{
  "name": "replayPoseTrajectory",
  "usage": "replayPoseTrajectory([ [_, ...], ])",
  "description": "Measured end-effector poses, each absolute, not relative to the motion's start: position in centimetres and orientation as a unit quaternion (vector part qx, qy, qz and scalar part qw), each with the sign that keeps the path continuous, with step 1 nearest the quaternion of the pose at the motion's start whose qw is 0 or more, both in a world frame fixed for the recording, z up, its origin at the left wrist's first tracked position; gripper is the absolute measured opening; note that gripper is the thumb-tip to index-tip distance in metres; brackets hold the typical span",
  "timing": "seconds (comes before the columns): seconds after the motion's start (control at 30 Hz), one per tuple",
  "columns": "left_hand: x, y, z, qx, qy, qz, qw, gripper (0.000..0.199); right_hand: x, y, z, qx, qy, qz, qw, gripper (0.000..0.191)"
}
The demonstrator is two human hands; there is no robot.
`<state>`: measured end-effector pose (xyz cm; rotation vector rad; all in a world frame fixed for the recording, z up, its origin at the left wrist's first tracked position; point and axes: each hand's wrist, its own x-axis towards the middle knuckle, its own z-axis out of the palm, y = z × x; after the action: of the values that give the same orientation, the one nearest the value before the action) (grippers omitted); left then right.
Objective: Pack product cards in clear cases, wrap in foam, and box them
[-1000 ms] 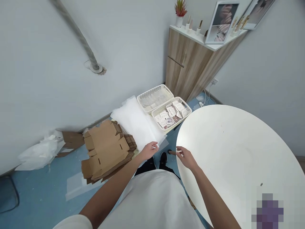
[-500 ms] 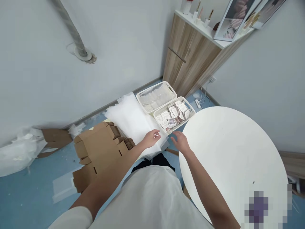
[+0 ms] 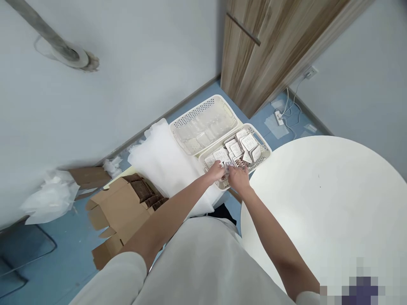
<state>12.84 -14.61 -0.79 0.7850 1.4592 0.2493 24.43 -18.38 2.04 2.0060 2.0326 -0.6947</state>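
My left hand reaches into the front of a white perforated basket, its fingers curled on the small printed cards there. Close beside it, my right hand bends over the same cards, thumb toward the left hand. Both hands look closed on a small printed card with a purplish picture, though their fingertips are partly hidden. More white rounded cards lie heaped toward the basket's right end, some with brown pictures. A second white basket behind holds clear plastic packets.
White foam sheets lie left of the baskets. Flattened brown cardboard boxes are nearer me on the left. A round white table stands at my right. Beyond are a wooden cabinet and a power strip with cables on the floor.
Both hands have moved forward from in front of the basket into it and come closer together, onto the cards. The view has tilted down, so the cabinet top is out of sight.
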Motion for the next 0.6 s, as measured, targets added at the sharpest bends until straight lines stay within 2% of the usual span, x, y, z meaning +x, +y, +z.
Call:
replayPoseTrajectory([
  [0.13,14.1,-14.5,-2.2,0.314,0.640,0.125,0.690,0.051,24.2,-17.8,1.2,0.666,0.690,-0.266,0.095,0.034],
  [0.3,14.1,-14.6,-3.2,0.313,0.676,0.149,0.650,0.046,23.6,-17.2,0.9,0.663,0.663,-0.339,0.077,0.042],
  [0.47,13.4,-14.4,-4.3,0.334,0.689,0.167,0.622,0.031,23.7,-17.0,0.5,0.648,0.629,-0.428,-0.030,0.053],
  [0.6,13.0,-14.0,-3.6,0.341,0.712,0.184,0.586,0.028,24.5,-16.9,0.4,0.661,0.587,-0.442,-0.153,0.046],
])
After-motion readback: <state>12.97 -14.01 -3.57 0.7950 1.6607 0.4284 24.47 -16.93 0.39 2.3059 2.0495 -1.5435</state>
